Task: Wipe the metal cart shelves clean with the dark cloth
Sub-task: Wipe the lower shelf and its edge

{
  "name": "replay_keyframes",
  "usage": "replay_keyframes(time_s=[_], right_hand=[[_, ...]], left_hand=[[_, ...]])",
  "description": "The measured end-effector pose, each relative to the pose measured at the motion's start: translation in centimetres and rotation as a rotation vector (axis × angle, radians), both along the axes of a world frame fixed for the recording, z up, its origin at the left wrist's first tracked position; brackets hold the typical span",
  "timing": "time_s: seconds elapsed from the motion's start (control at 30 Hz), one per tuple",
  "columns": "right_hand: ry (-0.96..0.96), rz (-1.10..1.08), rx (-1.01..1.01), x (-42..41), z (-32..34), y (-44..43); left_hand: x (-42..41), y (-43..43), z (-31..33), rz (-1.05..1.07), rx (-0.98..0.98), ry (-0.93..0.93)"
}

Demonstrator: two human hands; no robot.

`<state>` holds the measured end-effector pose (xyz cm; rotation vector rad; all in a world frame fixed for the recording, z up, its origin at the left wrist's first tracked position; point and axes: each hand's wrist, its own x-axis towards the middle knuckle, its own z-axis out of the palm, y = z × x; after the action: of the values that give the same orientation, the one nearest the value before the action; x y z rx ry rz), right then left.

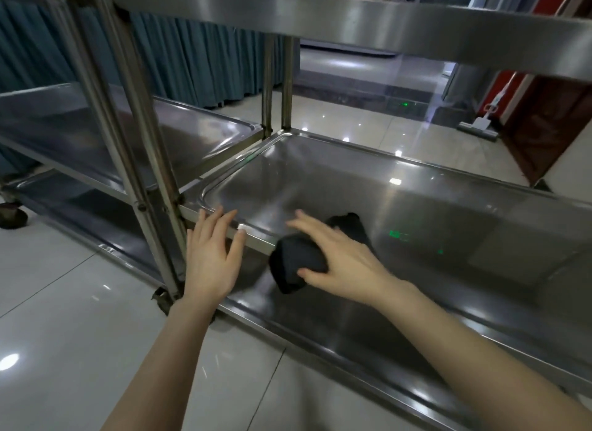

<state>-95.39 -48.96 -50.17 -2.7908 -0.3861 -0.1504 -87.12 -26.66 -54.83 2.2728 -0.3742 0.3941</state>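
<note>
With the fingers of the right hand, gripping the bunched dark cloth at the front rim of the metal cart's middle shelf. Spreading the left hand open just beside that rim. Standing on glossy floor tiles, with a teal curtain and a mop beyond.

The floor is laid with large, pale, glossy tiles with thin dark joints, and small white glints of overhead light show in it. A pleated teal curtain hangs down to the floor along the back left. Farther back a dark polished stone strip crosses the floor, with a small green spot of light on it. At the right a white flat mop stands near a reddish-brown wooden door, with a red panel beside it
</note>
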Motion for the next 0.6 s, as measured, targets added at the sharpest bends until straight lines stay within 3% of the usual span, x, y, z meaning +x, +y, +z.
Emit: replay_keyframes(time_s=[0.13, 0.27, 0.43, 0.6], right_hand=[[-0.145, -0.253, -0.116, -7.4, -1.1, -4.8], [-0.149, -0.398, -0.230, -5.1, -0.9, -1.6], [-0.190, -0.288, -0.224, -1.4, -0.9, 2.1], [-0.366, -0.235, -0.256, -9.0, -2.0, -4.2]], left_hand=[[-1.6, -2.8, 0.6, -0.144, 0.160, -0.046], [-3.5, -4.7, 0.5, -0.243, 0.250, -0.132], [-4.0, -5.1, 1.6, -0.208, 0.187, -0.088], [-5.5, -6.2, 1.6, -0.206, 0.517, 0.006]])
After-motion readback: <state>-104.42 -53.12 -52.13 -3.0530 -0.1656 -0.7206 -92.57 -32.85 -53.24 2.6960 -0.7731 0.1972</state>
